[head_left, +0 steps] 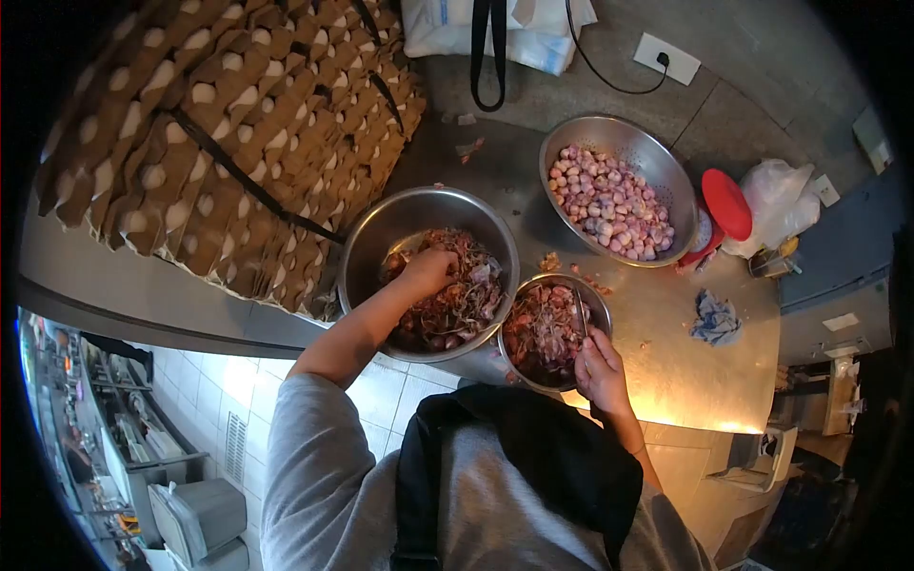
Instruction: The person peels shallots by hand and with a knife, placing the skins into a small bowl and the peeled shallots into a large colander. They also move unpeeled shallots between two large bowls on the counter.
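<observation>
My left hand reaches down into a large steel bowl that holds shallots and loose, stringy dry skins. Its fingers curl among the skins, and whatever they grip is hidden. In my right hand is a small knife, its blade pointing away from me over a smaller steel bowl. Reddish peelings and skins fill much of that smaller bowl, which stands against the right side of the large one.
A steel colander of pinkish peeled shallots stands behind the smaller bowl. Strapped egg trays are stacked at left. A red-topped scale, a plastic bag and a crumpled cloth are at right. Scraps lie on the steel table.
</observation>
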### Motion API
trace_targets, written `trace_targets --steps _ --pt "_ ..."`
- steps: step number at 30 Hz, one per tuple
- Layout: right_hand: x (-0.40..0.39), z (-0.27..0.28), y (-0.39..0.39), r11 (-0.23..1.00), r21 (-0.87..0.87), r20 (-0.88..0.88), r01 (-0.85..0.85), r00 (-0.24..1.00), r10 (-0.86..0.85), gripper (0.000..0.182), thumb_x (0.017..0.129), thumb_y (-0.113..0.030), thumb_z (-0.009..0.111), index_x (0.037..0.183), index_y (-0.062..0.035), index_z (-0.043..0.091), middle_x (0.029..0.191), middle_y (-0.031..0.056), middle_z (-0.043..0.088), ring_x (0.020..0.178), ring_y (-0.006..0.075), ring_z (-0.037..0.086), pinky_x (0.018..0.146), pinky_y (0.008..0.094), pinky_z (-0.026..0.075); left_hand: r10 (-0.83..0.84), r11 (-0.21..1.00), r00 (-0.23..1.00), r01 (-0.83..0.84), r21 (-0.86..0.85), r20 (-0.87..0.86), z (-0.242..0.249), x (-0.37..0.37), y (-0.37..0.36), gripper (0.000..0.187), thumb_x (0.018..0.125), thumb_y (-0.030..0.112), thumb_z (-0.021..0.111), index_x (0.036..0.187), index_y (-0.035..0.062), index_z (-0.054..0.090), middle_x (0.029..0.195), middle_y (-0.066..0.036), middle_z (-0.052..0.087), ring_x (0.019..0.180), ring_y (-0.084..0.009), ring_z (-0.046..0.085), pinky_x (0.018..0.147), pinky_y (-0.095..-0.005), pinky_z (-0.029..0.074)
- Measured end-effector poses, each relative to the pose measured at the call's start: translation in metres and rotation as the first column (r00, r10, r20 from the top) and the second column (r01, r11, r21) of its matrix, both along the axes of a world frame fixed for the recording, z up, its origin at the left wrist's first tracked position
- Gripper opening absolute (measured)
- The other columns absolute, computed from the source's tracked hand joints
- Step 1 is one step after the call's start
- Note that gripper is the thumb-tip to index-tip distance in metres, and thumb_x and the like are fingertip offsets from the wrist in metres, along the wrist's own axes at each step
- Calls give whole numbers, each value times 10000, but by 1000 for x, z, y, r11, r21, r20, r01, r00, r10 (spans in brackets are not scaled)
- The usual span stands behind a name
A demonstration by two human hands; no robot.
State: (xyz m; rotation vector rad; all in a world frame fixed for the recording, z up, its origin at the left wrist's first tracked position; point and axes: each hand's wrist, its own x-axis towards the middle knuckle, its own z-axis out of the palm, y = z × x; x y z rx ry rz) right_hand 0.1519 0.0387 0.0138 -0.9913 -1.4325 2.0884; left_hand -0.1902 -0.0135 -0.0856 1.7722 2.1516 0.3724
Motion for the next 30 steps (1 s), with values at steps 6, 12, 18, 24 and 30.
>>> trace_targets --steps 6,12,18,24,30 --pt "1 -1 2 1000 -12 -16 28 999 -28 315 924 -161 385 1215 -44 419 521 -56 313 437 37 295 414 182 243 106 967 893 -195 163 438 27 5 1 259 698 111 682 874 45 503 856 -103 594 830 -227 582 725 -331 456" --pt "-1 0 -2 998 25 -201 -51 978 55 414 915 -120 393 1317 -61 313 580 -44 346 472 41 314 437 178 261 5 940 109 -340 33 994 103 81 -7 289 789 15 590 1063 61 512 921 -44 586 833 -132 568 724 -261 469" --pt "-4 6 -13 978 181 -157 -107 978 136 455 901 -93 415 1338 -74 288 705 -43 422 532 34 321 475 174 295 1 943 -360 -309 -120 933 116 158 -7 152 826 34 549 975 60 559 945 -39 591 832 -119 572 739 -255 491" --pt "3 7 -13 978 205 -176 -46 981 83 443 897 -107 431 1320 -46 316 857 -13 492 583 22 355 505 168 315 -19 915 -400 -376 -146 916 116 186 -3 126 809 33 579 933 38 556 896 -49 589 789 -131 582 709 -259 500" --pt "0 2 -15 961 273 -219 42 975 20 409 900 -126 430 1286 -45 320 941 10 498 588 18 386 496 159 308 -79 907 -289 -418 -52 954 114 195 -4 123 791 26 606 905 24 559 849 -54 599 758 -113 580 690 -244 494"
